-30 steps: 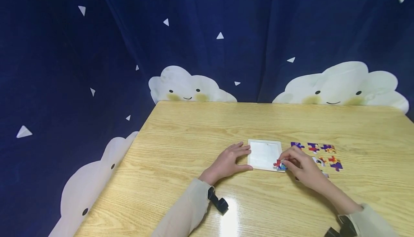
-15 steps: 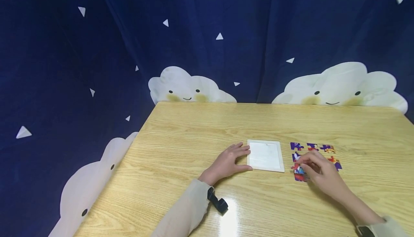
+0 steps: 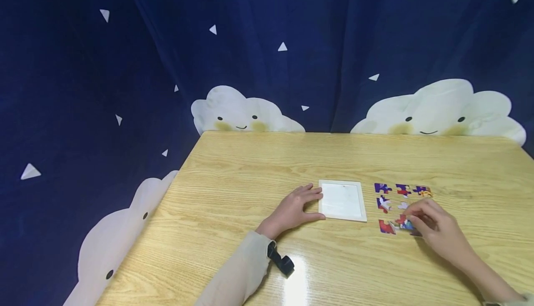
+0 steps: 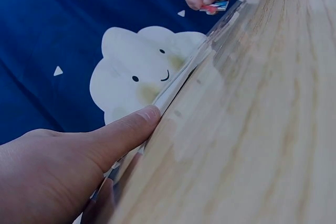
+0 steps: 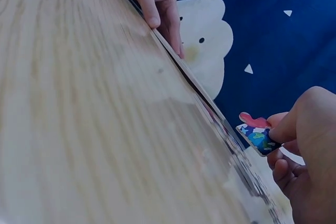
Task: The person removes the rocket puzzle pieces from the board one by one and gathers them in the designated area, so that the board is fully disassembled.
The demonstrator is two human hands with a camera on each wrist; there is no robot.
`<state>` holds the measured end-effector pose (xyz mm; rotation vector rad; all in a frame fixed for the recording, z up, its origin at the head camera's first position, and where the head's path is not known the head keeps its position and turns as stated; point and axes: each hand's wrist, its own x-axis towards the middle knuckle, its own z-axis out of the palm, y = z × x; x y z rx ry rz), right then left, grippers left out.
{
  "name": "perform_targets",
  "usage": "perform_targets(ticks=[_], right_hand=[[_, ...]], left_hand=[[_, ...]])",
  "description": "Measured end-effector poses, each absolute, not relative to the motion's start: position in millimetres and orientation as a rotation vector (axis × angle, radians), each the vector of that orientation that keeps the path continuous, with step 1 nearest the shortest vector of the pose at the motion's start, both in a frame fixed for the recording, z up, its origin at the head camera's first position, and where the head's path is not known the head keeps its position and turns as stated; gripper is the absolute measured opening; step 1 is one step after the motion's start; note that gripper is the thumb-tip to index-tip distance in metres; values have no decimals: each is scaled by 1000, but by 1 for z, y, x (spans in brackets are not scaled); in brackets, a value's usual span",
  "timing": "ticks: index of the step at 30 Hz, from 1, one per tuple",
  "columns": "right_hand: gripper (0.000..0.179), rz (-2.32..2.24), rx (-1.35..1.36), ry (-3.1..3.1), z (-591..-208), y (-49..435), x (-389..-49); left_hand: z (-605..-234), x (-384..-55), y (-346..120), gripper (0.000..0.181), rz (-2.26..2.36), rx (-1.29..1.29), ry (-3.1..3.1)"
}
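Note:
My right hand [image 3: 442, 232] pinches a jigsaw puzzle piece [image 3: 403, 222] between thumb and fingertips. In the right wrist view, the piece [image 5: 257, 137] shows red at its top and blue and green below, held tilted just above the table surface. My left hand [image 3: 294, 206] rests at the left side of a white square puzzle frame [image 3: 342, 201], fingers spread and fingertips on its rim. Loose jigsaw pieces [image 3: 384, 202] lie in rows right of the frame, and my right hand hides part of them. One red piece [image 3: 386, 226] lies just left of the held one.
The wooden table [image 3: 250, 167] reaches back to a dark blue curtain [image 3: 267, 65] printed with white clouds. A purple piece [image 3: 382, 188] starts the back row of pieces. A black wrist strap [image 3: 281, 259] is on my left sleeve.
My right hand has carried the puzzle piece from the frame's lower right corner rightward over the loose pieces, to the front row. My left hand has stayed at the frame.

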<state>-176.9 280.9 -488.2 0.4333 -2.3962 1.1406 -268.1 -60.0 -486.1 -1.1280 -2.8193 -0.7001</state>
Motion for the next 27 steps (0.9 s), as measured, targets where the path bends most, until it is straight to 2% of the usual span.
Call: perform_targets(ticks=[27], right_hand=[[26, 1037, 235, -2455, -496, 328, -160]], left_hand=[[-485, -268, -61, 62, -713, -1136, -2819]])
